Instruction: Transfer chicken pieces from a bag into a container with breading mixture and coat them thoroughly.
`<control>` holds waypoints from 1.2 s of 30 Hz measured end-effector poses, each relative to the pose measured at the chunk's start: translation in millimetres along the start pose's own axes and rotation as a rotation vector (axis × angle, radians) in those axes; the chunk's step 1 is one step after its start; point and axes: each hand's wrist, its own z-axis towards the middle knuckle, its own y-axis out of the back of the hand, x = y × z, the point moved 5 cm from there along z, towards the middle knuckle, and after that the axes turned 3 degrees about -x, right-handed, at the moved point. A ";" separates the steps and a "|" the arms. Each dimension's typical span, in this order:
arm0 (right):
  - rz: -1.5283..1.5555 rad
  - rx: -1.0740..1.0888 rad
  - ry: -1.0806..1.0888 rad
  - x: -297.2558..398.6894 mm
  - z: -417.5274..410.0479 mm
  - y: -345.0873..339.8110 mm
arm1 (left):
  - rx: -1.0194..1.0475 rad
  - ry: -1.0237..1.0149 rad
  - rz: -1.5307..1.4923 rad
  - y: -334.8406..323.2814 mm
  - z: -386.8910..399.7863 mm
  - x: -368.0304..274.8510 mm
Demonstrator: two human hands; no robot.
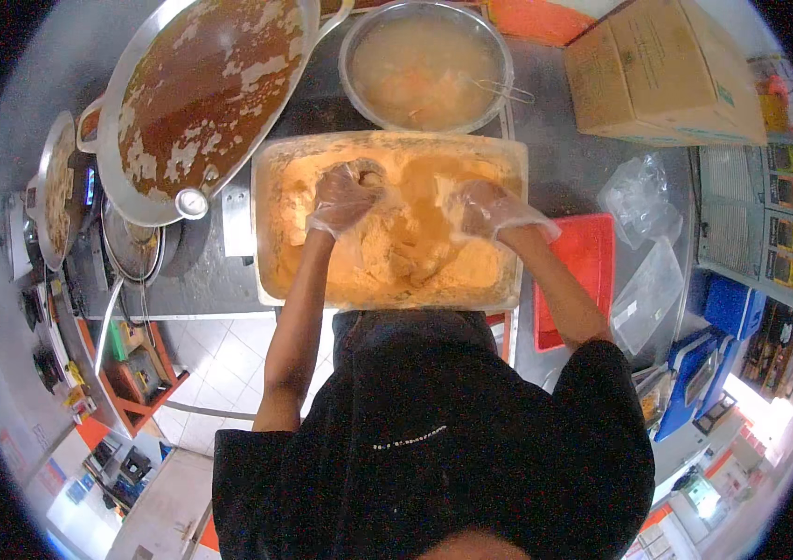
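Observation:
A wide rectangular tub (386, 302) holding pale orange, flour-like powder lies before me. My left hand (349, 192), in a clear plastic glove, is over the left part of the powder with its fingers curled; a darker spot shows by the fingertips, and I cannot tell if something is held. My right hand (487, 206), gloved likewise, reaches into the powder on the right side, its fingers partly hidden by powder. Just beyond the tub stands a round metal bowl (347, 77) of cloudy liquid with pale orange pieces and a wire-handled utensil (508, 91) at its right.
A large wok (106, 161) of brown oil with a dial thermometer (191, 204) stands at upper left, strainers (134, 245) below it. Right of the tub lie a red tray (571, 280) and clear plastic bags (641, 203). A cardboard box (638, 77) stands at upper right.

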 end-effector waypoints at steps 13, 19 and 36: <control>-0.094 -0.010 -0.223 -39.6 165.2 104.6 | 0.114 -0.188 0.053 -58.7 -11.5 -26.9; 0.165 -0.179 -0.291 -78.5 224.8 78.4 | 0.174 -0.284 0.402 -93.4 -13.5 -31.3; 0.315 0.121 -0.376 -56.6 60.2 -136.6 | -0.503 0.030 0.715 -4.1 -4.6 136.8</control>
